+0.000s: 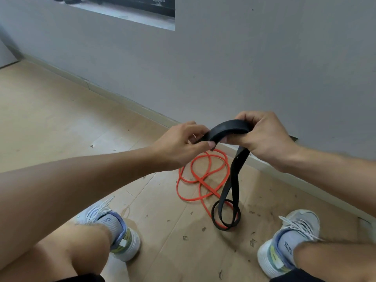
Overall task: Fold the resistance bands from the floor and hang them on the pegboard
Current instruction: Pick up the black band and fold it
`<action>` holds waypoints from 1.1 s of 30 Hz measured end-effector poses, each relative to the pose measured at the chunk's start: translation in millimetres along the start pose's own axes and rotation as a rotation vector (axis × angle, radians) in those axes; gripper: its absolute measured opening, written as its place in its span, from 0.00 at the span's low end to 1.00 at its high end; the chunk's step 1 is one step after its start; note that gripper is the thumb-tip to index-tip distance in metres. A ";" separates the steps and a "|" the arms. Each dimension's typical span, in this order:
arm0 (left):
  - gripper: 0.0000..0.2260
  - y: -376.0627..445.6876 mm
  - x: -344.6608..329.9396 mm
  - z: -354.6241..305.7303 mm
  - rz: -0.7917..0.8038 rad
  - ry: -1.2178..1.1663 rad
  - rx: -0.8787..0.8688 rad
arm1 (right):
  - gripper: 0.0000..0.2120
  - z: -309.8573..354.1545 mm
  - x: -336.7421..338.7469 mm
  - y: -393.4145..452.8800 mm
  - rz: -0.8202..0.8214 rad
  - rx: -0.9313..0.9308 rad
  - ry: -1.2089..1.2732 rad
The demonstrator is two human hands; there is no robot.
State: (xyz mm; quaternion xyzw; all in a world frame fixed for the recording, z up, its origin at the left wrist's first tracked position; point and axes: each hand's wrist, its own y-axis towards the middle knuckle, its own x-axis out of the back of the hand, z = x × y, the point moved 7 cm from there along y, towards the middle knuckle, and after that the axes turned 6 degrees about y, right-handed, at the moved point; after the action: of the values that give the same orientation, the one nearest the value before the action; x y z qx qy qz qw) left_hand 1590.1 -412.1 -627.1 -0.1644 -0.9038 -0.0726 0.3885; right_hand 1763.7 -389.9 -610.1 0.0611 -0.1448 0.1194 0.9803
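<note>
Black band [230,129]: arched between both hands above the floor [61,123]; rest hangs down from the right hand, lower loops coiled on the floor between the shoes.
Left hand [181,143]: grip pinching the band's left end, thumb pressed against fingers.
Right hand [262,135]: grip closed around the band's right end.
Orange band [203,176]: loose loops on the floor near the skirting, one strand passing under the black coil.
Wall [244,58]: just ahead, its base edge running diagonally.
Shoes: left [122,237], right [284,241], well apart.
Floor: open boards to the left; scattered debris near the shoes.
</note>
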 end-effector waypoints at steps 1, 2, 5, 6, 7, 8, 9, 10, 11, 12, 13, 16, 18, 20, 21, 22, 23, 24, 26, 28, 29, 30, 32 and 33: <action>0.08 1.1 1.3 -0.6 -0.004 0.010 0.000 | 0.11 -0.2 -1.2 0.1 0.010 -0.003 0.011; 0.08 1.9 2.4 -0.9 -0.005 0.006 0.005 | 0.12 0.0 -2.0 0.1 0.015 -0.006 0.018; 0.17 0.3 1.4 -3.9 0.019 -0.038 0.034 | 0.13 -0.5 -2.9 -0.6 0.007 0.013 0.023; 0.21 -1.0 -0.9 -4.8 0.034 -0.089 0.045 | 0.12 -0.1 -3.6 -1.1 0.003 0.023 0.025; 0.23 -1.9 -4.2 -6.1 0.051 -0.148 0.050 | 0.12 0.3 -4.3 -1.6 0.001 0.034 0.019; 0.22 -2.7 -6.9 -8.1 0.065 -0.191 0.050 | 0.12 1.0 -5.3 -2.1 0.001 0.047 0.000; 0.20 -2.2 -7.7 -9.7 0.065 -0.205 0.051 | 0.11 2.2 -6.8 -2.6 0.003 0.061 -0.030; 0.18 -1.2 -6.6 -10.5 0.056 -0.206 0.051 | 0.12 3.2 -8.5 -2.9 0.009 0.070 -0.069; 0.17 -0.1 -4.2 -10.7 0.046 -0.201 0.053 | 0.13 3.4 -9.7 -2.9 0.018 0.067 -0.110; 0.15 0.3 -0.7 -10.9 0.040 -0.195 0.055 | 0.14 1.7 -10.4 -2.9 0.031 0.042 -0.150; 0.13 0.5 2.7 -9.9 0.036 -0.192 0.058 | 0.16 -1.8 -11.3 -3.0 0.055 -0.007 -0.182; 0.09 -2.0 9.3 -8.3 0.053 -0.203 0.036 | 0.18 -16.4 -22.4 -7.8 0.259 -0.169 -0.261; 0.08 -5.1 9.6 -8.9 0.092 -0.213 0.016 | 0.15 -19.2 -32.7 -14.5 0.405 -0.195 -0.296; 0.09 -7.6 9.8 -10.9 0.120 -0.238 0.002 | 0.11 -18.8 -40.1 -19.2 0.489 -0.195 -0.278; 0.10 -8.1 11.0 -11.6 0.120 -0.256 0.000 | 0.10 -19.1 -42.5 -20.6 0.511 -0.199 -0.273; 0.10 -8.3 13.4 -12.3 0.110 -0.283 0.001 | 0.11 -20.0 -43.4 -20.8 0.519 -0.207 -0.280; 0.10 -7.8 16.7 -11.7 0.091 -0.320 0.007 | 0.13 -22.0 -43.7 -20.4 0.522 -0.215 -0.292; 0.10 -7.3 20.9 -10.4 0.067 -0.363 0.016 | 0.16 -24.1 -44.8 -21.0 0.532 -0.220 -0.307; 0.10 -6.2 30.8 -5.3 0.017 -0.415 0.041 | 0.21 -30.9 -44.8 -21.1 0.542 -0.222 -0.322; 0.10 -5.3 38.1 1.6 -0.011 -0.413 0.071 | 0.19 -33.1 -39.2 -19.1 0.509 -0.219 -0.318; 0.10 -5.2 40.0 6.6 -0.012 -0.403 0.094 | 0.17 -31.7 -35.8 -16.6 0.475 -0.208 -0.303; 0.10 -5.6 41.0 11.7 -0.004 -0.393 0.118 | 0.17 -28.7 -31.7 -13.6 0.428 -0.195 -0.280; 0.11 -7.4 39.4 19.7 0.038 -0.335 0.148 | 0.20 -19.8 -25.5 -9.8 0.359 -0.161 -0.229; 0.13 -8.7 36.9 22.0 0.069 -0.277 0.150 | 0.21 -15.1 -23.8 -9.0 0.343 -0.151 -0.213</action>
State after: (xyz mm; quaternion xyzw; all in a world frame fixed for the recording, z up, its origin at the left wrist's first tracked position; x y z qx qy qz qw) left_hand 1548.3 -405.6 -615.5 -0.1744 -0.9454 0.0321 0.2735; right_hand 1747.9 -401.4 -632.3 -0.0258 -0.2641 0.2661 0.9267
